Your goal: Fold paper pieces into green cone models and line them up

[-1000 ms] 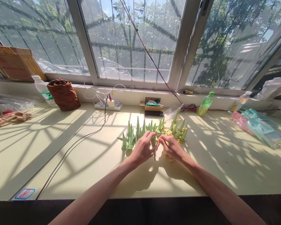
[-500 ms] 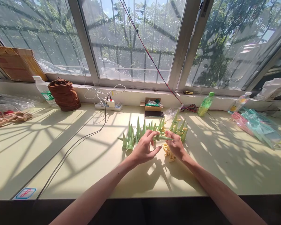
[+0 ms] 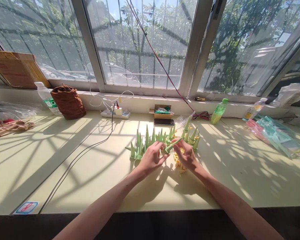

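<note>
Cone (image 3: 172, 145): we see it green and tapered, raised between the hands above the surface (image 3: 90, 188), tilted with its wide base toward the left and its point toward the right, away from us.
Left hand (image 3: 152, 156): its fingers are narrowed around the base end, thumb below and forefinger above; we read this as a hold.
Right hand (image 3: 186, 156): its fingers are bunched close by the tapered end; we cannot tell whether they pinch the cone, something small, or nothing.
Weight and stiffness: we judge it light and stiff, probably plastic, so a fingertip hold should do.
Slip: the smooth-looking taper would likely let our fingers slide toward the point.
Where to hold: we would take the wide base, which gives the surest grip; the thin point looks the likeliest part to bend or snap.
Other cones (image 3: 147, 137): we find them clustered beyond the hands and to both sides, most standing upright, points up.
Yellow bits (image 3: 181, 166): a small loose pile on the surface, just below the right hand; we expect them to be light and easily scattered.
</note>
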### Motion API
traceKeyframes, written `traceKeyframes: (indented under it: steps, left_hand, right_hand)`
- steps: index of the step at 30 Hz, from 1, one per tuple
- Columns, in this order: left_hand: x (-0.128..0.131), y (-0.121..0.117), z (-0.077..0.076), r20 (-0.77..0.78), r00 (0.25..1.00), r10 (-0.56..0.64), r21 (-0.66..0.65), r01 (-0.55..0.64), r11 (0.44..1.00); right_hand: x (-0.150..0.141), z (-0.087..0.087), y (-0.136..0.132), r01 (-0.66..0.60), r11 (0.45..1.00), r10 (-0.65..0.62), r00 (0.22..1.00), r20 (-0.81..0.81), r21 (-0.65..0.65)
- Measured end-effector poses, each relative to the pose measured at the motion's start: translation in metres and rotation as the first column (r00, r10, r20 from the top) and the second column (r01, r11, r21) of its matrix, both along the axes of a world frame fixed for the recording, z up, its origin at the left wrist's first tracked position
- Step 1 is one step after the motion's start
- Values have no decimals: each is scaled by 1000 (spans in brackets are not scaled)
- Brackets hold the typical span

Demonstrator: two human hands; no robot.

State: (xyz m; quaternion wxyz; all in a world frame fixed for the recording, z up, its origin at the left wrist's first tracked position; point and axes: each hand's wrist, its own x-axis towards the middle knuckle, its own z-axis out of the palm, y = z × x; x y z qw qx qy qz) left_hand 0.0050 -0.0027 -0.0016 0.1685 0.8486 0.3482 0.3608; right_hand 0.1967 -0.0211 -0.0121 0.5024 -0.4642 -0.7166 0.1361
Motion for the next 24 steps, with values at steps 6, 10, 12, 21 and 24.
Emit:
traceKeyframes:
  steps: [6,10,12,21,24]
  left_hand:
    - [0,2,-5,-49,998,-37,-54,34,998]
    - [1,3,-7,-46,998,-53,-55,51,997]
    - [1,3,-8,-46,998,-48,-41,46,998]
    - [4,1,-11,-66,994,-92,37,95,995]
    - [6,0,-11,-83,991,-106,35,109,993]
  right_hand:
    - [-3,-2,0,18,998,-20,999,27,65]
    - [1,-3,2,38,992,-42,999,31,122]
    - [5,-1,1,82,984,-87,996,23,159]
    - [24,44,16,401,877,-412,911,-15,267]
    - [24,58,36,367,890,-390,920,36,271]
